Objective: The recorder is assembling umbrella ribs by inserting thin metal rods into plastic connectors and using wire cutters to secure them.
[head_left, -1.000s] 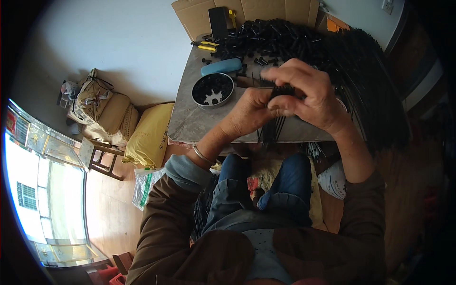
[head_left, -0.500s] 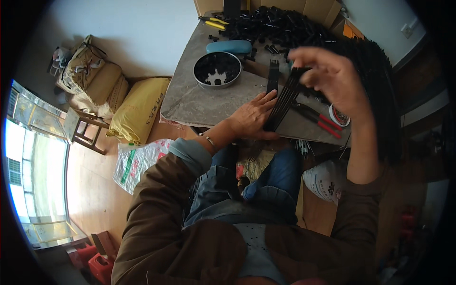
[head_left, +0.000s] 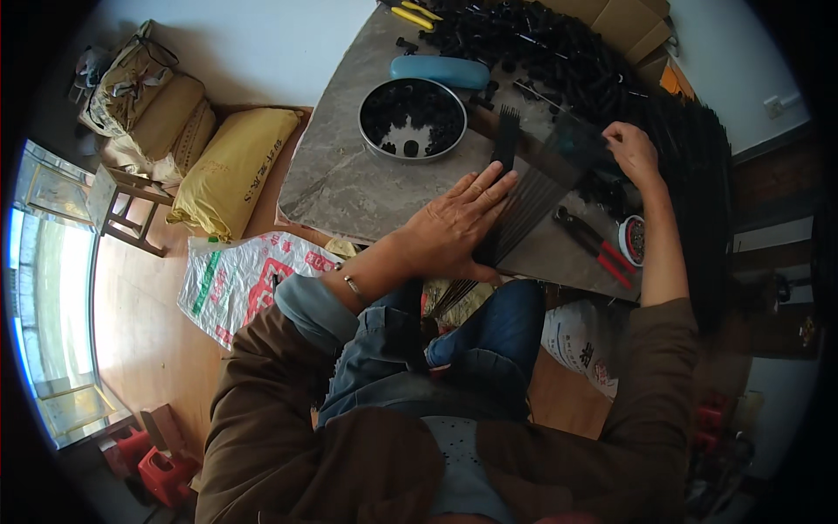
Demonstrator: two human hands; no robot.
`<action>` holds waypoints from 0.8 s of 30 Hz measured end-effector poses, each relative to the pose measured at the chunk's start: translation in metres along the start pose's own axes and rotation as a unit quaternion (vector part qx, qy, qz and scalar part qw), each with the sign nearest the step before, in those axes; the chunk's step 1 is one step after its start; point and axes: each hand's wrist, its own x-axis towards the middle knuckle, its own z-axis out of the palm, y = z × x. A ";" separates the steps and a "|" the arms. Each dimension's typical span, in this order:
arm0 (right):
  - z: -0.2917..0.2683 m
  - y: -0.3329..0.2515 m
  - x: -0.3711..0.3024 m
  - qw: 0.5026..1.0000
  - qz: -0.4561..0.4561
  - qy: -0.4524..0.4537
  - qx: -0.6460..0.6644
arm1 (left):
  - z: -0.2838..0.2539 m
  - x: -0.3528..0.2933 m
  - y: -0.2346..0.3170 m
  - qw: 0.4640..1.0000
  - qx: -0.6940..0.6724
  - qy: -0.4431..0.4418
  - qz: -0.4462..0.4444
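My left hand (head_left: 458,218) lies flat with fingers stretched over a black toothed strip (head_left: 506,140) and a row of thin black rods (head_left: 524,210) at the table's near edge. The rods' far ends are blurred. To the right, my right hand (head_left: 635,157) is raised with its fingers pinched together. A thin, light-edged rod (head_left: 546,99) slants from the left toward those fingertips; the grip itself is partly smeared. Red-handled pliers (head_left: 611,262) lie on the table below my right hand. A round bowl (head_left: 415,155) of small black parts stands to the left.
A blue case (head_left: 439,72) lies behind the bowl, near yellow-handled pliers (head_left: 415,15). A heap of black parts (head_left: 532,44) covers the table's far side, with many black rods (head_left: 698,175) at right. A small dish (head_left: 632,240) sits by the right edge.
My right hand has moved right, away from the rods by my left hand. A thin rod now shows toward its fingers. My left hand stays flat on the strip. The view has shifted slightly.
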 end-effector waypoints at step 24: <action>0.034 -0.116 -0.015 0.981 -0.174 0.017 0.088 | -0.013 0.000 -0.003 0.998 -0.046 -0.025 -0.042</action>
